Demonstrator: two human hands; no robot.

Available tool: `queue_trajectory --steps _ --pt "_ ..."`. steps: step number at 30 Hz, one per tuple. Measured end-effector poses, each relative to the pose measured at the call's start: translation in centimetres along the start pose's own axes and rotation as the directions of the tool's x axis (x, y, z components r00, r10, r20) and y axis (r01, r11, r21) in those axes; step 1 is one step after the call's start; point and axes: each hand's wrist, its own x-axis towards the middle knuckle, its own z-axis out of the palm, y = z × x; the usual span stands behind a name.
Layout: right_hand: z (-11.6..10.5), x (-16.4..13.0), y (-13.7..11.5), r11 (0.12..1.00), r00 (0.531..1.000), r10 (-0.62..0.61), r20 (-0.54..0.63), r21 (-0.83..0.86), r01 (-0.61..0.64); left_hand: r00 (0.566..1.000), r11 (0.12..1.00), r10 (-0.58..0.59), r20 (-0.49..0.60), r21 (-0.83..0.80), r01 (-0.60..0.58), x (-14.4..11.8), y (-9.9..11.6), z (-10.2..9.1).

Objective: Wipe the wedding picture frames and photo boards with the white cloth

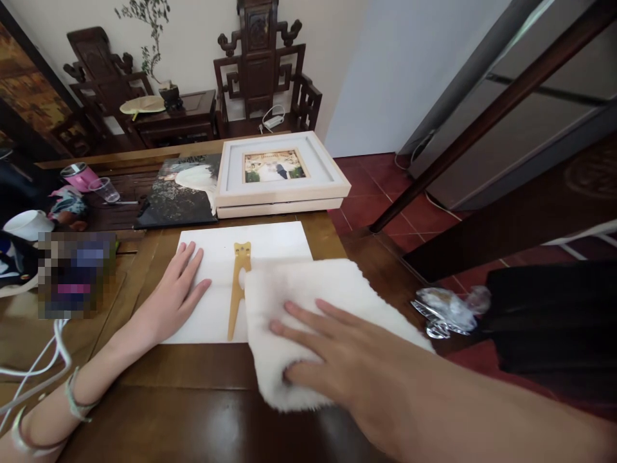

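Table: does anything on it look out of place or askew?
The fluffy cloth under the right hand lies askew, overhanging the table's right edge and covering part of the white sheet. Nothing looks spilled or damaged.

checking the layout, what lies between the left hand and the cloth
In the head view, a tan cat-eared stick lies on the white sheet between the left hand and the cloth.
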Motion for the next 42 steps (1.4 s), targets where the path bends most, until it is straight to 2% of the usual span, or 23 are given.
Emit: queue_trajectory --steps 4,7,11,14,17,20,24,27,30,33,35,38,42 --pt "-1.9 2.6 3.0 0.995 0.995 0.068 -0.067 -0.072 -0.073 0.999 0.999 0.045 -0.001 0.0 -0.045 0.0 -0.3 -0.1" --pt "-2.3 5.5 4.7 0.984 0.986 0.095 -0.139 -0.138 -0.114 0.998 0.999 0.054 -0.022 0.003 -0.054 -0.1 -0.3 -0.1" --pt "-1.4 7.5 3.9 0.965 0.977 0.115 -0.179 -0.211 -0.152 0.998 0.999 0.049 -0.045 -0.009 -0.049 0.0 -0.4 0.0" --pt "0.0 6.4 1.4 0.968 0.986 0.05 -0.156 -0.235 -0.087 0.998 0.999 0.041 -0.047 -0.029 -0.042 0.0 -0.6 0.2" --pt "1.4 4.2 -0.9 0.977 0.978 -0.104 -0.18 -0.2 0.067 0.998 0.998 0.045 -0.043 -0.035 -0.047 0.0 -0.7 0.4" --pt "1.9 2.9 -1.8 0.974 0.968 -0.184 -0.169 -0.162 0.156 0.997 0.998 0.058 -0.048 -0.036 -0.06 -0.1 -0.9 0.5" --pt "0.7 3.8 -0.5 0.983 0.988 -0.13 -0.078 -0.142 0.118 0.997 0.997 0.06 -0.05 -0.042 -0.062 -0.3 -1.1 0.5" --pt "-0.8 5.6 1.4 0.978 0.996 -0.077 -0.037 -0.195 0.068 0.997 0.997 0.063 -0.051 -0.041 -0.065 -0.4 -1.2 0.4" --pt "-1.8 7.0 3.2 0.967 0.996 -0.075 -0.046 -0.249 0.061 0.996 0.997 0.069 -0.054 -0.036 -0.071 -0.5 -1.1 0.3" --pt "-1.5 7.5 4.1 0.963 0.989 -0.092 -0.116 -0.263 0.059 0.995 0.996 0.076 -0.067 -0.031 -0.078 -0.5 -1.1 0.3" --pt "-0.7 7.5 3.8 0.963 0.98 -0.083 -0.18 -0.266 0.033 0.994 0.996 0.081 -0.073 -0.032 -0.084 -0.5 -1.1 0.3" --pt "0.7 6.7 2.0 0.967 0.973 -0.061 -0.222 -0.254 0.003 0.995 0.996 0.082 -0.065 -0.034 -0.084 -0.5 -1.2 0.3" --pt "1.2 5.0 -0.8 0.98 0.987 -0.076 -0.138 -0.192 0.048 0.995 0.996 0.08 -0.061 -0.032 -0.082 -0.4 -1.2 0.4"
